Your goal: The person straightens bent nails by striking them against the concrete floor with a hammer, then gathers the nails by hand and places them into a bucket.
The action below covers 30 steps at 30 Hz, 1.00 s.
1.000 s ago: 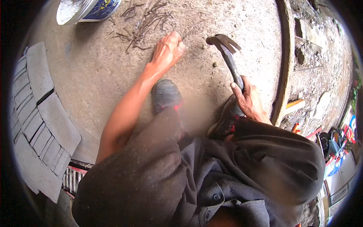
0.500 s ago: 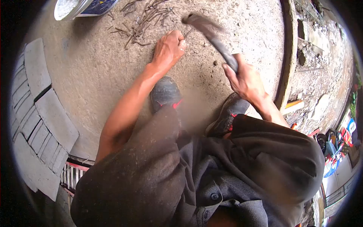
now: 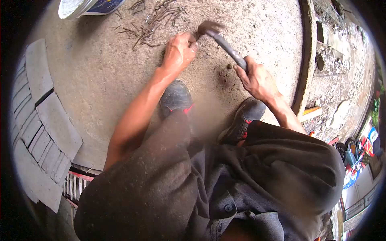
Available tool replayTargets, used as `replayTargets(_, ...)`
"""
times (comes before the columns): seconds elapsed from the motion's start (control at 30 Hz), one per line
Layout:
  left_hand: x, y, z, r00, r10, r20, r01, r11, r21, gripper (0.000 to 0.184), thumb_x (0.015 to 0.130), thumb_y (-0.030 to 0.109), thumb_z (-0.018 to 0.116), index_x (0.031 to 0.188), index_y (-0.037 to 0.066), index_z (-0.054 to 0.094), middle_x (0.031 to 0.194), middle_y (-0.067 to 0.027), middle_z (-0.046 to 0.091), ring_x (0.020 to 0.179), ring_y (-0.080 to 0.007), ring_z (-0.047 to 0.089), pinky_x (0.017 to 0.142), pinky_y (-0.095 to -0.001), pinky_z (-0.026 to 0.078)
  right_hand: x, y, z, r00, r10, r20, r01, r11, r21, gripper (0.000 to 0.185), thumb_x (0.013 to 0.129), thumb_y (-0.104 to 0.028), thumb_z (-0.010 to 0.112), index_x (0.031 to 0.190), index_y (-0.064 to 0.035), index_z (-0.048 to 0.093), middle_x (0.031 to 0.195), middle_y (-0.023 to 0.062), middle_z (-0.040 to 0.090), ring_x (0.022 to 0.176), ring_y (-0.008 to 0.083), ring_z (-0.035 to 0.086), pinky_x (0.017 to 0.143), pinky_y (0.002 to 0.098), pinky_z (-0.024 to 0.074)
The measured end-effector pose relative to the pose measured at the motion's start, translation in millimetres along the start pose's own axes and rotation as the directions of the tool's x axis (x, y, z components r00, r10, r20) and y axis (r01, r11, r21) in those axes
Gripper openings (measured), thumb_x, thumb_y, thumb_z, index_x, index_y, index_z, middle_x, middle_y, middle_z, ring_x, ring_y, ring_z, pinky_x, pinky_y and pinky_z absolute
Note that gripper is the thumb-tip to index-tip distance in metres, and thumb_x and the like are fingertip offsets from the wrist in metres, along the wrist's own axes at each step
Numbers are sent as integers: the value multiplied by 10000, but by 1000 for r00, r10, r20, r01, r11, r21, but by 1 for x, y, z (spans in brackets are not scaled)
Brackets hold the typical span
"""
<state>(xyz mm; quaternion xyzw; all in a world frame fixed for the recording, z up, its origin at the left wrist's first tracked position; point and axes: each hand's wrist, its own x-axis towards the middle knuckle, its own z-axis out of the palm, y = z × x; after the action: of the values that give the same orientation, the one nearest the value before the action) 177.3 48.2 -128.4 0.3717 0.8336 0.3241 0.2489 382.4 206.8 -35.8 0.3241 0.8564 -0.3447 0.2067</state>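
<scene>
My right hand point(image 3: 257, 78) is wrapped round the dark handle of a claw hammer point(image 3: 227, 47). The hammer's head, slightly blurred, is down close to the fingertips of my left hand point(image 3: 179, 49). My left fingers are pinched together near the concrete floor, on a thin rusty nail mostly hidden by the fingers and the hammer head. Just beyond my left hand lies a loose pile of bent, rusty nails point(image 3: 161, 18).
A bucket point(image 3: 102, 6) with whitish contents stands at the upper left. Grey blocks point(image 3: 60, 122) are stacked along the left. My shoes point(image 3: 176, 98) rest on the floor below my hands. A raised edge point(image 3: 304, 60) runs along the right, beside a rough, stained wall point(image 3: 341, 68).
The hammer has come down, its head now lower and close to my left fingertips. My right hand has shifted slightly; my left hand keeps its pinch in nearly the same spot.
</scene>
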Motion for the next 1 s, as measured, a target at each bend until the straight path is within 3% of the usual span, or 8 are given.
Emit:
replayTargets(0.13,-4,-8,3,1000,11,9,-12,1000,14,156,851,92,729,953,-22,700,847,-173,705,766,-279,697,714,-389,551,-15,-23,-21,990,116,-75,-101,980,173,374,1035,-405,552,1021,-32,556,636,139,562,591,258,574,591,416,468)
replayTargets(0.27,-2,-8,7,1000,0,-15,0,1000,-10,153,845,93,728,950,-15,703,845,-170,704,769,-281,695,716,-389,550,-29,-8,-17,922,-151,-357,263,920,290,300,1023,-348,598,1046,-49,582,621,75,534,557,149,514,552,353,437)
replayTargets(0.3,-2,-9,8,1000,7,-21,-7,1000,8,152,846,93,726,952,-14,704,844,-168,703,771,-282,696,717,-389,551,-24,-6,-5,942,-134,-307,263,863,431,300,1022,-342,590,1028,-43,571,621,108,554,560,196,555,557,377,453)
replayTargets(0.4,-3,-8,8,1000,11,-23,-10,999,47,154,850,92,721,962,-11,706,841,-163,703,775,-285,698,720,-389,552,-4,1,5,999,-30,-13,29,995,-95,400,1025,-414,556,961,-19,558,636,198,583,585,340,599,597,471,470)
replayTargets(0.53,-4,-6,5,996,-91,14,91,993,-73,125,844,97,709,917,-4,693,891,-184,698,838,-356,682,768,-444,539,-12,-6,-3,983,183,28,-185,970,156,460,1020,-473,556,976,-14,566,633,178,576,596,311,590,619,470,463)
replayTargets(0.67,-10,-5,8,995,54,-78,-57,997,-48,101,835,78,706,902,2,693,913,-191,695,855,-377,676,787,-462,531,-23,8,-1,988,87,-124,-55,969,242,472,1014,-484,570,1003,-13,576,584,134,535,535,256,520,561,432,434)
replayTargets(0.9,-12,2,10,996,-92,-14,89,988,-129,112,836,80,712,899,-10,692,906,-185,688,850,-357,671,792,-449,525,-32,-5,-10,990,129,-65,-114,973,200,408,1013,-423,600,1024,-16,578,573,104,525,512,216,504,536,403,420)
replayTargets(1.0,-11,-2,14,996,-79,-37,74,991,-110,110,838,74,709,901,-14,689,909,-194,686,859,-369,670,792,-453,524,-39,0,-9,941,-104,-323,209,927,310,281,1009,-309,622,1016,-34,567,611,90,540,530,205,524,541,374,433)
